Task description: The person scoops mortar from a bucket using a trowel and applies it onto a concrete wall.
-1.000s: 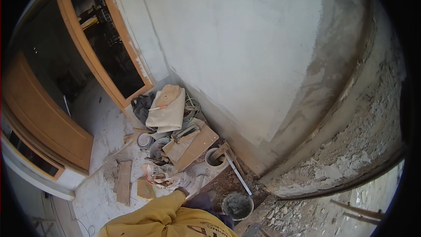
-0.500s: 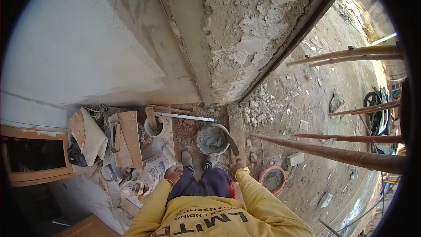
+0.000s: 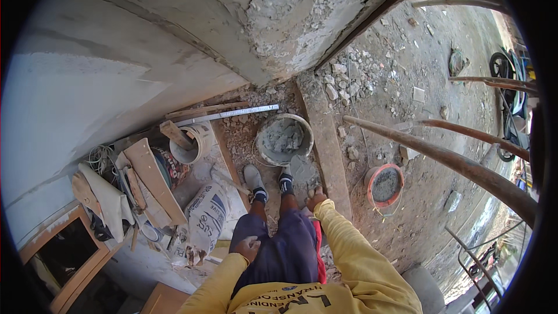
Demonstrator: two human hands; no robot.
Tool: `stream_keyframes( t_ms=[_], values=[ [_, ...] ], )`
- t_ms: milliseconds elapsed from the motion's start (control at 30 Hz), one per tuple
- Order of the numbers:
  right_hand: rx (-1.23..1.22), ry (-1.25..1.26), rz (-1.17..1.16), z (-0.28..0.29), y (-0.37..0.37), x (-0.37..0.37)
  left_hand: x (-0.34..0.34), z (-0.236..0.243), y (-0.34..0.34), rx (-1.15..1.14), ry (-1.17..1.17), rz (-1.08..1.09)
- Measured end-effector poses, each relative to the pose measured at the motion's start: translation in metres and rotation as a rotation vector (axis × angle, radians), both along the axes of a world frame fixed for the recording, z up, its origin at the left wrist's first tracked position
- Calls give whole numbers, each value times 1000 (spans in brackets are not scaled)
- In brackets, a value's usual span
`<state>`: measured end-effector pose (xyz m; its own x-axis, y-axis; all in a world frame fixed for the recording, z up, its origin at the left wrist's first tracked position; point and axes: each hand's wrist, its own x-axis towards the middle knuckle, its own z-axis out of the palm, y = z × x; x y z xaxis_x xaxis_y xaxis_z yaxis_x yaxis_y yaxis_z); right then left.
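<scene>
My right hand [image 3: 316, 198] is closed round the handle of a trowel, whose grey blade [image 3: 302, 170] points away from me, just short of a bucket's near rim. That bucket [image 3: 310, 135] stands beyond my feet and contains lumpy grey wet mortar [image 3: 283, 138]. My left hand [image 3: 248, 248] rests by my left thigh with nothing visible in it, fingers loosely apart. A second, orange-rimmed bucket [image 3: 399, 173] stands to the right of my right hand, with grey mix inside.
Rough, partly plastered masonry [image 3: 290, 17] rises ahead. Leaning poles [image 3: 442, 160] cross the right side. A long metal straightedge [image 3: 244, 111] lies beyond a white bucket [image 3: 203, 139] on the left. Nearby are a cement sack [image 3: 207, 212] and boards [image 3: 152, 177]. Rubble [image 3: 343, 84] covers ground ahead right.
My view has tilted down and shifted, bringing the floor and buckets higher. The trowel blade has swung from the bucket's right side to its near side. My left hand has come closer to my thigh.
</scene>
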<state>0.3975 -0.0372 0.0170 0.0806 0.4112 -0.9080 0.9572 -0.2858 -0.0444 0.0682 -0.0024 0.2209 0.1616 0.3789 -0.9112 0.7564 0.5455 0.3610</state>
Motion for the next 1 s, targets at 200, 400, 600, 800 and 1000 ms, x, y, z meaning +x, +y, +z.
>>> stream_keyframes(
  t_ms=[200,400,600,800,1000],
  values=[
    [-67,103,-409,10,152,-71,-41,3,0,103,213,-96],
    [35,-105,-529,-51,188,-66,-39,-27,10,19,189,-45],
    [-6,-66,-489,-77,199,-89,-60,-163,53,228,31,260],
    [-35,39,-354,-90,157,-109,-28,-312,203,397,-11,91],
    [50,123,-337,-79,161,-102,11,-328,239,283,177,-124]
  ],
)
